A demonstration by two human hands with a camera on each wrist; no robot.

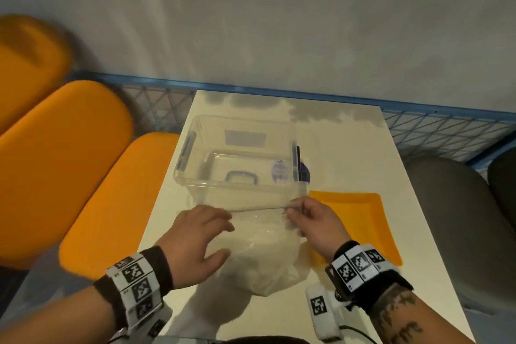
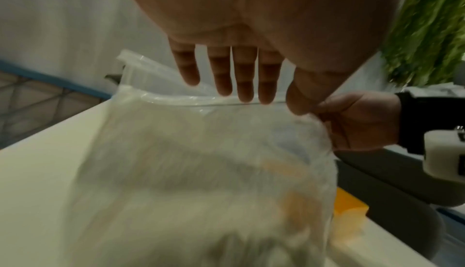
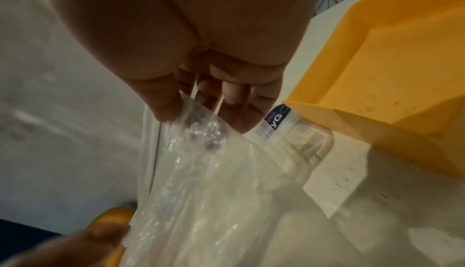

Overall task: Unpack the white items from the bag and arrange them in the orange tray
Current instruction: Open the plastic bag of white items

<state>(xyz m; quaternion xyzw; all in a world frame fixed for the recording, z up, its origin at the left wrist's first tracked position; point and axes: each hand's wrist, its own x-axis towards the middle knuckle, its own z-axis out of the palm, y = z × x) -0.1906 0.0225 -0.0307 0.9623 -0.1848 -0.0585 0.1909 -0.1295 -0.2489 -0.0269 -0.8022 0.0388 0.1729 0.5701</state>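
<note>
Plastic bag (image 1: 259,254) of white items is sagging on the counter (image 1: 349,148) beside the orange tray (image 1: 360,204): soft, light, slippery. Right hand (image 1: 312,220) fingers are pinching its top edge; left hand (image 1: 195,237) is hovering open-fingered, best gripping the opposite rim.

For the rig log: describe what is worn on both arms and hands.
Both hands are bare. The left wrist wears a dark fuzzy band wrapped by a white strip of black square markers. The right wrist has a black strap with similar marker tiles, a white block with one marker under it, and a thin dark cable. The right forearm shows a dark tattoo pattern.
</note>
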